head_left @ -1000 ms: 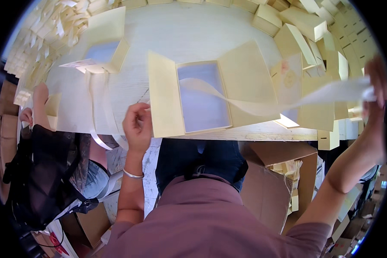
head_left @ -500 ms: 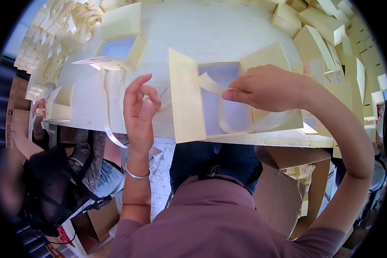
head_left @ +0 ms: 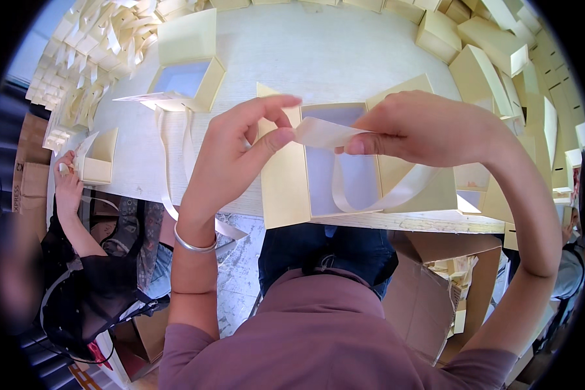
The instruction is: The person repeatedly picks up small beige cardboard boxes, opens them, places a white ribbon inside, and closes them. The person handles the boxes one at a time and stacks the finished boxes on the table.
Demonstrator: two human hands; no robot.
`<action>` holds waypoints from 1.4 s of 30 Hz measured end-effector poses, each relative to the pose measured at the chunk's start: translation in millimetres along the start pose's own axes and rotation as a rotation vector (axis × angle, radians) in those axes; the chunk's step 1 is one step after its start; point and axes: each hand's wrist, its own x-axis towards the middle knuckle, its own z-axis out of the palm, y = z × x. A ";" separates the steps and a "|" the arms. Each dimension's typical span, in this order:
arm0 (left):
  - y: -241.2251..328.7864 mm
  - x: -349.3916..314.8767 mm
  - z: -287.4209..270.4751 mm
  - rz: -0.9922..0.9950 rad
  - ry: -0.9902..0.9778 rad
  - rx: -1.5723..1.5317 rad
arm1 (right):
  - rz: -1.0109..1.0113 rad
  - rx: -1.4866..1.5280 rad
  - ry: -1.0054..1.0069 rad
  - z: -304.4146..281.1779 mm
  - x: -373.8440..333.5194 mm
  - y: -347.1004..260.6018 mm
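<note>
An open cream box (head_left: 285, 175) with a pale lilac inside and flaps spread to both sides sits before me at the table edge. My right hand (head_left: 429, 127) is above its right half, thumb and fingers closed on a cream ribbon (head_left: 325, 133). The ribbon's short end stretches left, and the rest loops down across the box. My left hand (head_left: 237, 146), a bangle on its wrist, is over the left flap. Its thumb and a bent finger meet at the ribbon's end, with the index finger stretched out above; the exact contact is partly hidden.
Another open cream box (head_left: 208, 84) stands at the back left, ribbons trailing over the table edge. Boxes are piled at far left and along the right. At left a person's hand (head_left: 68, 182) touches a small box (head_left: 99, 168). A cardboard carton (head_left: 416, 299) is below the table.
My left hand has moved right and forward to the ribbon's end. My right hand now holds the short end out level toward it. The person at left has shifted an arm.
</note>
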 end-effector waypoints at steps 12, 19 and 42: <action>-4.2 9.1 10.7 -0.016 0.097 -0.401 | -0.045 -0.048 0.030 -1.7 -0.8 6.0; 0.7 2.1 19.6 0.035 0.382 -0.282 | -0.242 0.127 0.407 33.9 12.8 34.6; -94.5 -69.0 73.9 0.318 0.147 0.314 | -0.157 -0.031 0.070 92.1 39.0 13.4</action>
